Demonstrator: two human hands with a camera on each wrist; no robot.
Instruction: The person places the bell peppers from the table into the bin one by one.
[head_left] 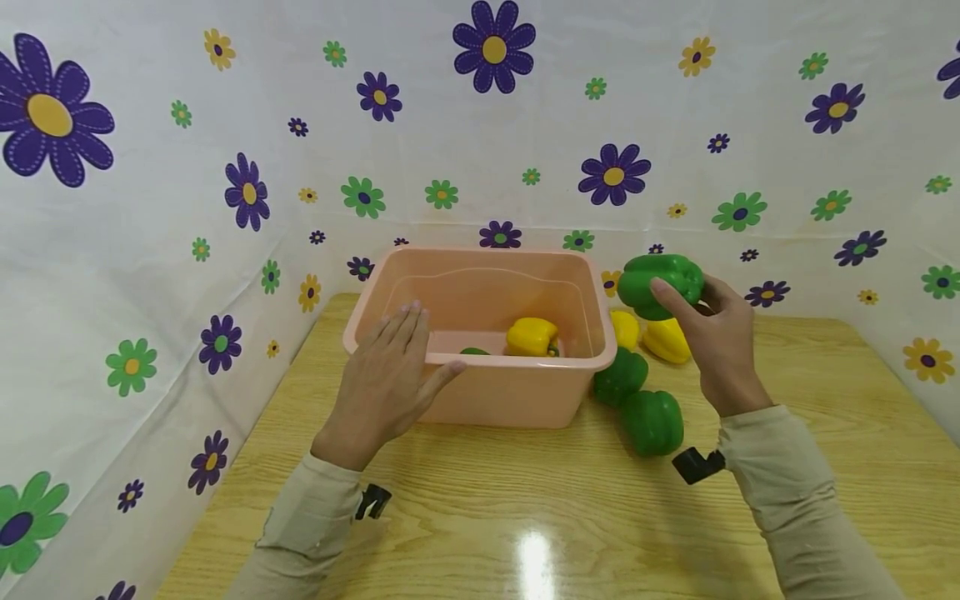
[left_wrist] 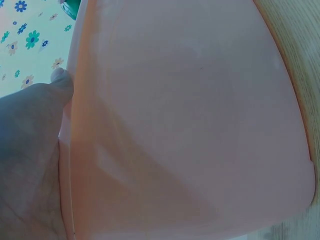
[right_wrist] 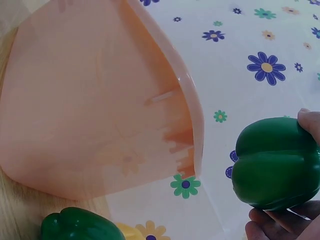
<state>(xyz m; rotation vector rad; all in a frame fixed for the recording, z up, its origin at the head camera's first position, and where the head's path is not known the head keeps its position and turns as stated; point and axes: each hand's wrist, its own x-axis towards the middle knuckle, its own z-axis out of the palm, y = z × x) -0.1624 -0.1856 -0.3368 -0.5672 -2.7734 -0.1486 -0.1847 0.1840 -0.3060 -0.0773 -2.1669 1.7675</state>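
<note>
My right hand [head_left: 723, 342] grips a green bell pepper [head_left: 660, 286] in the air, right of a pink plastic bin [head_left: 495, 392]. In the right wrist view the thumb and fingertips lie around this pepper [right_wrist: 277, 162]. My left hand [head_left: 390, 379] rests on the front left rim of the bin, its fingers straight and pointing inward. The left wrist view shows the thumb [left_wrist: 62, 82] along that rim. A yellow bell pepper [head_left: 532, 337] lies inside the bin, and part of a green one [head_left: 474, 351] shows behind the front wall.
Two green bell peppers [head_left: 652, 423] lie on the wooden table [head_left: 465, 500] against the bin's right side. Behind them are two yellow peppers [head_left: 667, 340], one partly hidden by the bin. A white flowered cloth [head_left: 300, 50] hangs behind and to the left.
</note>
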